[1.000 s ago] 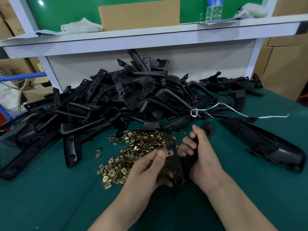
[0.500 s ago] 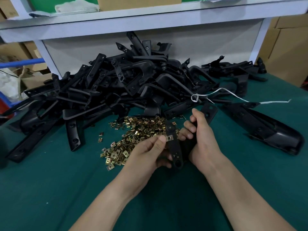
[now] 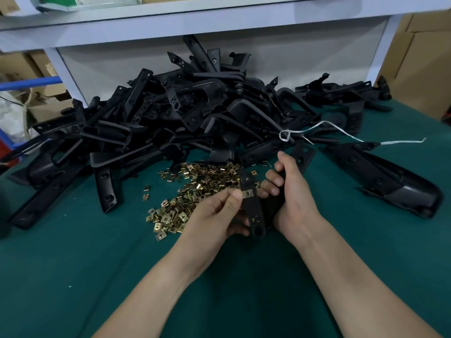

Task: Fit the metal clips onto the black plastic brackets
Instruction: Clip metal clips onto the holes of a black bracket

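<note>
If the left hand [image 3: 219,211] pushes off-line, the metal clip [image 3: 247,193] could seat crooked or spring off into the loose clips [image 3: 190,198], and the black plastic bracket [image 3: 253,211] might twist. The clip sits right at the left thumb tip, pinched onto the bracket's edge. The right hand [image 3: 295,198] grips the bracket's other limb, over the middle of the bench [image 3: 73,264].

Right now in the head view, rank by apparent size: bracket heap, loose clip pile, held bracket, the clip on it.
1. bracket heap
2. loose clip pile
3. held bracket, partly hidden
4. clip on it
</note>
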Tool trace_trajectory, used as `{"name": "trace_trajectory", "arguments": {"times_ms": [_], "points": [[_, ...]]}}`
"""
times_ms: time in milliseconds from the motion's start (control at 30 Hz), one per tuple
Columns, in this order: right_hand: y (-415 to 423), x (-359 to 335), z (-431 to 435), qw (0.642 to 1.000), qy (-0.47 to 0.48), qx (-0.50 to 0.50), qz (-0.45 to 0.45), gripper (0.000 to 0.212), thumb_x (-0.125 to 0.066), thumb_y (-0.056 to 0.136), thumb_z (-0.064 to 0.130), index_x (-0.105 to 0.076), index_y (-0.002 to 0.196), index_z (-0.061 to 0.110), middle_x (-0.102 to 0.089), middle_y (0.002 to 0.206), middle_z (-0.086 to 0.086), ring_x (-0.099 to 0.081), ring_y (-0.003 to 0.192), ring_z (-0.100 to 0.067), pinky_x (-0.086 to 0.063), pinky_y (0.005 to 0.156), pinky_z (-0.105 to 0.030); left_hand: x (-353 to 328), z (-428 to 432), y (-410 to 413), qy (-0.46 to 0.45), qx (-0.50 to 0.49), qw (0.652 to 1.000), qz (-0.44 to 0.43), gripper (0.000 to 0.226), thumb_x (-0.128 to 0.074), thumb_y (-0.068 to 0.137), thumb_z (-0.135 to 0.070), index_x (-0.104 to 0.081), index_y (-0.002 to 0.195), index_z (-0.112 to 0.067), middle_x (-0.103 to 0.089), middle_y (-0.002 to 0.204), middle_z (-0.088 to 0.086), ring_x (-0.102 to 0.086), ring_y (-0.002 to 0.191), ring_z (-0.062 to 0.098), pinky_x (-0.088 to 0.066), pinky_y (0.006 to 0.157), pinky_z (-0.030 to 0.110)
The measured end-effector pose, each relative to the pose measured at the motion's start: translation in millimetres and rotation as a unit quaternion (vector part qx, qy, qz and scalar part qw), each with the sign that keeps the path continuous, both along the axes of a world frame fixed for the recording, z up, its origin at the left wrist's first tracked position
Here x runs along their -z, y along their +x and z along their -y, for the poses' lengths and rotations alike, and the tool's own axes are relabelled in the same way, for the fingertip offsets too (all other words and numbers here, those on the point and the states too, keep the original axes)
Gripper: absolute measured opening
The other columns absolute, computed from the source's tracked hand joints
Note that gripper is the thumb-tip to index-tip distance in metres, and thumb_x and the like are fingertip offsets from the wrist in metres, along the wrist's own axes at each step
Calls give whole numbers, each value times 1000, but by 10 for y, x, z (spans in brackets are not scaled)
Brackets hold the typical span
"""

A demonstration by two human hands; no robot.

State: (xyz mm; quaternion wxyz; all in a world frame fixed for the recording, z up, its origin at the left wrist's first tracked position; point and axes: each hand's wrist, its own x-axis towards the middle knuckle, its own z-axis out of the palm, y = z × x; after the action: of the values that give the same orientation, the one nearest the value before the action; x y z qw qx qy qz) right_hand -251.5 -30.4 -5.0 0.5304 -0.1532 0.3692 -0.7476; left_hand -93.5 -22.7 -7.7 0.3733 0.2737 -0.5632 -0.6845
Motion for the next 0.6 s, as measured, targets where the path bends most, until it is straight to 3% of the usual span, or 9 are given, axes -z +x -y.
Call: {"name": "trace_trajectory", "arguments": {"times_ms": [233,333,400,500,533,600], "points": [[-21,1,14,1000,-9,-12,26,37,-62,94,43,-54,63,25,-34,51,8,-32,39,-9,-38,40,-23,-8,-9,-27,13,-16,1000,2,39,-55,94,-40,-71,104,-5,-70,86,10,-62,69,14,-54,59,24],[-24,-2,5,999,-6,-15,44,39,-62,94,43,-55,60,26,-34,51,8,-32,39,-9,-37,40,-23,-8,-42,-14,-90,-69,991,72,35,-48,102,-42,-72,96,-17,-70,79,11,-63,64,17,-53,56,26],[-16,-6,2,999,3,-14,50,40,-63,94,44,-55,59,26,-33,51,8,-32,39,-9,-37,40,-23,16,-23,38,-235,-164,943,170,35,-42,105,-45,-69,92,-27,-67,75,0,-60,66,14,-49,58,29],[-12,-31,-2,997,10,-11,74,39,-61,95,43,-54,60,25,-33,50,7,-31,38,-9,-36,39,-22,43,86,169,-408,-286,793,350,32,-39,104,-46,-65,112,-30,-66,101,-15,-58,99,12,-45,89,33],[-13,-40,-6,996,10,-11,86,39,-61,95,43,-53,61,25,-33,50,7,-31,37,-9,-36,39,-21,55,132,217,-424,-303,748,410,39,-39,103,-48,-63,123,-25,-64,115,-8,-54,114,18,-40,102,40],[-15,-53,-18,994,10,-14,106,37,-62,94,42,-52,63,25,-33,50,7,-31,38,-9,-36,39,-22,70,202,299,-391,-291,715,501,60,-35,99,-58,-53,140,-19,-54,138,6,-42,135,29,-29,116,50]]}}
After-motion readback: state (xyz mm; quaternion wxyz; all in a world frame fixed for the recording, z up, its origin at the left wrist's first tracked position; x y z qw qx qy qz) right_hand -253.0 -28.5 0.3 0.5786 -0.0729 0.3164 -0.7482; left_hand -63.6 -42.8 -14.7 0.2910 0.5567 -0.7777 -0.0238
